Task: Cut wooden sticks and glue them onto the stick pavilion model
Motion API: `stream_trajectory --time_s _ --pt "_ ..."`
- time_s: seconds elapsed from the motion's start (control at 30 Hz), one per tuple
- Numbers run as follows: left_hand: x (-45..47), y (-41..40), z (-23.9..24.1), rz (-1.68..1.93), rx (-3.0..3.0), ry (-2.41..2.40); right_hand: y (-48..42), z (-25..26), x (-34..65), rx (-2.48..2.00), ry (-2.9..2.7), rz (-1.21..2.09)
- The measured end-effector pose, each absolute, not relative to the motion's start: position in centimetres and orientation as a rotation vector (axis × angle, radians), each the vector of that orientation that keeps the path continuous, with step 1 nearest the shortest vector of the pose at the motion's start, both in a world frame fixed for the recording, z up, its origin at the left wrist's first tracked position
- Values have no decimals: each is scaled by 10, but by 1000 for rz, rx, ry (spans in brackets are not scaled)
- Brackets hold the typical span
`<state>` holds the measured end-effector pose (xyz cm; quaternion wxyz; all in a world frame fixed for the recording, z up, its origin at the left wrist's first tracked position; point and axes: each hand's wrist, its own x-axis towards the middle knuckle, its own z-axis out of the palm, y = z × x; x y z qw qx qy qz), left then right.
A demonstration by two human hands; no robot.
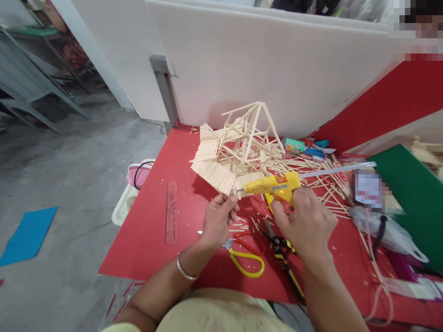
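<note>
A house frame of pale wooden sticks (238, 147) stands on the red table (155, 221), its slatted roof panel tilted toward me. My left hand (218, 220) is closed in a pinch on a short wooden stick just below the panel's lower edge. My right hand (304, 221) grips a yellow hot glue gun (273, 185), its nozzle pointing left at the pinched stick. A clear glue stick (335, 170) juts out of the gun's back to the right.
Loose wooden sticks (321, 182) litter the table behind the gun. A transparent red ruler (170, 212) lies at left. Yellow-handled scissors (246, 258) and black pliers (282, 251) lie near my wrists. A clear plastic bag (384, 228), a green sheet (415, 189) and a white partition (277, 64) border the workspace.
</note>
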<state>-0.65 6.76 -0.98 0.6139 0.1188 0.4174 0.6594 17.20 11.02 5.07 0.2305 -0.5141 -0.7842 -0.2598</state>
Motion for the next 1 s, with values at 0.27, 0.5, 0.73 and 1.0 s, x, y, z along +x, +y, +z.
stream_trajectory --time_s 0.27,0.5,0.73,1.0 --pt "-7 68 -9 1525 285 943 103 47 177 -1437 -2175 -714" --pt "-6 66 -9 1535 293 936 100 45 180 -1430 -2155 -718" --pt "-6 68 -7 1548 295 954 93 26 197 -1692 -2055 -479" --pt "-10 65 -6 1558 313 951 82 -37 325 -2383 -1684 213"
